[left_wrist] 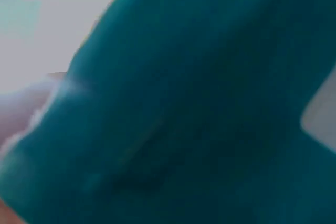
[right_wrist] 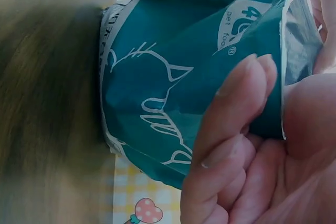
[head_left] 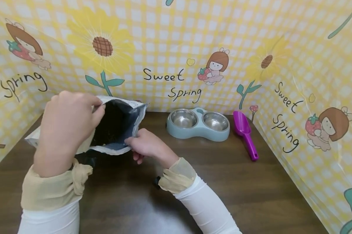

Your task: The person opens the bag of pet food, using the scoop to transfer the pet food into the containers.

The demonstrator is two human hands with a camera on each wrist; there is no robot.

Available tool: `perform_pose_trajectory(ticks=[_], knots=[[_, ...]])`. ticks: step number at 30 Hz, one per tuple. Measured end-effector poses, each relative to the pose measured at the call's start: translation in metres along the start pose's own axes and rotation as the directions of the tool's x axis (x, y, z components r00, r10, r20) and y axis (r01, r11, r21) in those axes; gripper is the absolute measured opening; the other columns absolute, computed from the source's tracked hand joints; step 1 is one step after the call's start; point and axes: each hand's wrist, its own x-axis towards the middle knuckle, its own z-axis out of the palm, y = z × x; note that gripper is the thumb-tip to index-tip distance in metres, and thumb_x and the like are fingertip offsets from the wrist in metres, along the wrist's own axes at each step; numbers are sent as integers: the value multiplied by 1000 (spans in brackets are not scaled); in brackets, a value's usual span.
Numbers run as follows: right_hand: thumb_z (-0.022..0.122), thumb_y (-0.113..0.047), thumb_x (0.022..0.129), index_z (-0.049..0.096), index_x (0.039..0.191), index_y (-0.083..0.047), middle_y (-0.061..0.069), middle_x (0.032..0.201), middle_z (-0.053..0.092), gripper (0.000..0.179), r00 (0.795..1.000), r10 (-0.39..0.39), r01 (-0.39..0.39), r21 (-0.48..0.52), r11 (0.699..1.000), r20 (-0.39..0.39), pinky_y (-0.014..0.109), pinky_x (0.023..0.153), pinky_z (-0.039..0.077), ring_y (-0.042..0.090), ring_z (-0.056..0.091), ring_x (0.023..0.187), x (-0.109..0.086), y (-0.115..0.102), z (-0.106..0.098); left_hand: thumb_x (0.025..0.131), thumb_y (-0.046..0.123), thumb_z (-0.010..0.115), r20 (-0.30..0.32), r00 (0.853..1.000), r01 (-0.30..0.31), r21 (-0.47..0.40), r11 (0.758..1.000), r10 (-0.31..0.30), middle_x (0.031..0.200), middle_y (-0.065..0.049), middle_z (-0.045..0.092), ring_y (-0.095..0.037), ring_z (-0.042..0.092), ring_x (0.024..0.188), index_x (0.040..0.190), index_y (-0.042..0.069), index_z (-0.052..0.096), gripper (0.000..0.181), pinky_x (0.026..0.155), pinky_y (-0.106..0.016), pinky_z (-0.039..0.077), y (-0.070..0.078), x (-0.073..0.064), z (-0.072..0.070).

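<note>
A teal pet food bag [right_wrist: 152, 77] with a white line drawing of a cat stands with its mouth open toward me. In the head view its dark inside and silvery rim [head_left: 117, 150] show at the left of the table. My left hand [head_left: 64, 130] pinches the bag's left rim between thumb and fingers. At the front right edge, my right hand [head_left: 145, 143] grips the rim, thumb inside and fingers curled outside. Teal bag wall [left_wrist: 184, 77] fills most of the left wrist view, blurred. Whatever lies deep in the bag is too dark to make out.
Right of the bag, a light blue double bowl [head_left: 197, 133] holds two steel bowls. A purple scoop [head_left: 244, 133] lies beside it, near the right wall. Yellow checked cloth [head_left: 164, 48] encloses the brown wooden table [head_left: 223, 182] at the back and sides.
</note>
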Motion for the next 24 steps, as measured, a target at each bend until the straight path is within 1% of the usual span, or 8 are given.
perform_pose_trajectory(ticks=[1,6,8,11,13,17,21,24], knots=[[58,-23,109,58,58,-7,6,51,60,54,1000,-2,2,-4,1000,11,38,56,64,17,60,43,-1,-1,0,94,10,70,17,1000,-9,-5,1000,9,60,-17,68,-48,55,49,90,4,84,16,43,-63,44,1,0,-1],[58,-33,112,58,59,-8,5,53,61,58,997,-6,6,2,1000,79,34,54,62,17,62,45,-3,3,0,92,7,74,100,991,-81,-44,996,85,56,-9,61,-28,43,45,82,4,81,13,43,-44,36,-3,-1,-5],[56,-40,112,59,62,-9,5,55,62,60,995,-7,4,21,1000,103,31,52,58,17,63,47,-3,8,-3,92,7,74,117,987,-99,-61,993,106,55,-5,60,-21,39,45,80,6,81,13,44,-40,34,-3,-1,-5],[52,-50,112,62,64,-9,3,56,62,65,995,-13,8,53,999,102,28,50,52,17,64,48,-2,15,-10,92,9,76,127,986,-95,-73,993,104,60,-11,70,-21,44,44,82,5,84,13,46,-50,44,-2,1,-4],[51,-50,113,63,64,-9,2,56,62,65,995,-23,17,62,998,93,27,50,49,15,63,48,0,18,-14,91,10,76,127,986,-98,-80,992,108,69,-13,77,-23,49,45,84,5,85,12,53,-57,50,-1,1,-2],[54,-36,113,62,62,-10,0,55,60,57,996,-44,41,47,998,76,26,50,50,12,62,47,2,22,-19,92,8,72,135,986,-83,-102,991,97,62,-7,71,-23,52,48,80,7,83,16,55,-56,49,-2,2,2],[56,-31,112,63,64,-9,1,55,61,54,998,-45,44,36,998,36,24,49,52,12,61,46,2,21,-18,94,8,71,106,993,-36,-83,996,44,67,-13,73,-37,61,53,87,4,83,15,57,-62,52,-2,1,2],[54,-31,113,66,69,-5,6,59,68,53,999,-35,36,85,996,-9,24,48,53,13,64,46,2,18,-12,96,12,73,125,992,33,-54,998,-26,84,-21,81,-52,67,63,101,3,84,15,59,-68,54,1,0,-2]])
